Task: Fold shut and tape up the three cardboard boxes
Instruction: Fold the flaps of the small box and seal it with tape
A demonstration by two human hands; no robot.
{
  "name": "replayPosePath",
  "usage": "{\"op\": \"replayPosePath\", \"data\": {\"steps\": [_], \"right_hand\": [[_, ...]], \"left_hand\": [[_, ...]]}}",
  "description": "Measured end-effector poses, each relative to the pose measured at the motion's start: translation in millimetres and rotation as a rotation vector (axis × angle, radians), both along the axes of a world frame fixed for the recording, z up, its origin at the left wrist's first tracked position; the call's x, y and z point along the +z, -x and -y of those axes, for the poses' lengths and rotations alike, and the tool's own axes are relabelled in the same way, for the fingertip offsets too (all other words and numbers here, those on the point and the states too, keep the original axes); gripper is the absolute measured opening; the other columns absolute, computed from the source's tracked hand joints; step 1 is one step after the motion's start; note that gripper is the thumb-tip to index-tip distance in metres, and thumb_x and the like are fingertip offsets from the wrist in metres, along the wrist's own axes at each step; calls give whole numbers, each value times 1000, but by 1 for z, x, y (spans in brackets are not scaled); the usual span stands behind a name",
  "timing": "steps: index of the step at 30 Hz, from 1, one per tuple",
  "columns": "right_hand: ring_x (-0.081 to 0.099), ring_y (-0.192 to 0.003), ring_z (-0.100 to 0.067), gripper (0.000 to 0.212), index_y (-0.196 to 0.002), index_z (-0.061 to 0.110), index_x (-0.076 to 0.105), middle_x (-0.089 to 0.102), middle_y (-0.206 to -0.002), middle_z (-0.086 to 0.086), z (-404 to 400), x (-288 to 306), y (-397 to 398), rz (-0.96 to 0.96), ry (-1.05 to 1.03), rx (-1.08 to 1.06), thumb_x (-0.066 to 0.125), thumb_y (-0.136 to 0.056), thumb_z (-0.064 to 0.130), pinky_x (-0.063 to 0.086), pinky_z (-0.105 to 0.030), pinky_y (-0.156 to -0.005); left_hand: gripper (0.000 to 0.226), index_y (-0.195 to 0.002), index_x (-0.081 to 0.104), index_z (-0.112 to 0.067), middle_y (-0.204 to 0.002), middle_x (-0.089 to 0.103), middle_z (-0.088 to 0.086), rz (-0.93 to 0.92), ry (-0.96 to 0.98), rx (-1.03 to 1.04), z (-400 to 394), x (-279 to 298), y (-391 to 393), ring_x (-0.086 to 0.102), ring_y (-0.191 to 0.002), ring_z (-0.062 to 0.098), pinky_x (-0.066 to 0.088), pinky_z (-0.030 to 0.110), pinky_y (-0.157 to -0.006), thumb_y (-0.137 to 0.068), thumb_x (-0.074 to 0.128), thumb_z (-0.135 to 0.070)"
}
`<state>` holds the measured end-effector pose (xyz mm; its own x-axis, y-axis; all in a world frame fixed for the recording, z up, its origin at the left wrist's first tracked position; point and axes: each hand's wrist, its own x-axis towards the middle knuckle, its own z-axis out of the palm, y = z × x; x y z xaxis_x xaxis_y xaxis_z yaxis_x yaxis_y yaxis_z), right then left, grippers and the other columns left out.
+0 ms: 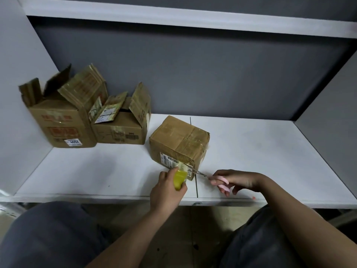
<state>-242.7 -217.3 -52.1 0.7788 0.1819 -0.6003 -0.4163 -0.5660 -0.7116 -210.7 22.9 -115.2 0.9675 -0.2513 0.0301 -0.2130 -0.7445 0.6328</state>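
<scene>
Bare tabletop [270, 161] right of closed box [179, 140]

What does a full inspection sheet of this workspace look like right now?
Surface: white table with a dark seam line.
Job's things: closed box, flaps shut and taped on top; large open box and middle open box at back left, flaps up; yellow tape roll; pink-handled scissors, blades at the tape by the closed box's front corner.
Clutter: nothing seen.
Grippers: left hand grips the tape roll; right hand holds the scissors.
Cables: nothing seen.
Surroundings: grey partition walls, white shelf above.
</scene>
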Motion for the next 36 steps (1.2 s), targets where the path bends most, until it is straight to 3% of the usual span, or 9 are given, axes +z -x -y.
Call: {"op": "replayPosePath", "data": {"steps": [3,7,11,20,32,36], "right_hand": [[57,-68,-11,40,-81,19,56,59,-73,1,0,-2,-4,-37,-4,15,61,-81,58,38,-22,-63],[56,-69,-12,40,-93,19,58,60,-74,2,-2,-4,-10,-54,-28,5,62,-81,57,37,-24,-63],[56,-69,-10,39,-81,25,58,59,-73,5,1,0,-17,-43,15,63,61,-76,63,37,-26,-66],[55,-71,-12,55,-97,17,60,59,-79,1,12,10,-26,-84,26,98,64,-69,64,34,-27,-65],[48,-65,-10,36,-108,14,57,53,-79,-2,7,-1,-46,-135,-137,124,60,-88,44,29,-23,-60],[49,-65,-10,51,-105,10,57,56,-77,-1,0,-7,-51,-68,-107,149,64,-80,54,32,-22,-59]], "left_hand": [[54,-137,35,-37,-124,46,-2,1,-1,-1,-1,0,0,56,-102,19,39,23,-70,-88,55,-48],[55,-138,33,-38,-124,45,-2,-4,3,-3,-2,0,-1,56,-101,19,46,26,-71,-88,54,-49],[57,-139,32,-37,-126,44,-2,-6,0,-16,-5,0,-2,55,-102,17,46,24,-72,-89,54,-49],[56,-139,34,-36,-127,44,-2,-12,19,-30,-8,1,-3,56,-102,18,49,28,-76,-88,55,-48],[56,-138,32,-41,-126,43,-6,-53,78,-8,-9,-1,-1,54,-103,15,47,26,-74,-88,55,-48],[56,-138,32,-42,-126,43,-5,-64,90,13,-9,-1,-1,54,-103,17,52,32,-80,-88,56,-47]]}}
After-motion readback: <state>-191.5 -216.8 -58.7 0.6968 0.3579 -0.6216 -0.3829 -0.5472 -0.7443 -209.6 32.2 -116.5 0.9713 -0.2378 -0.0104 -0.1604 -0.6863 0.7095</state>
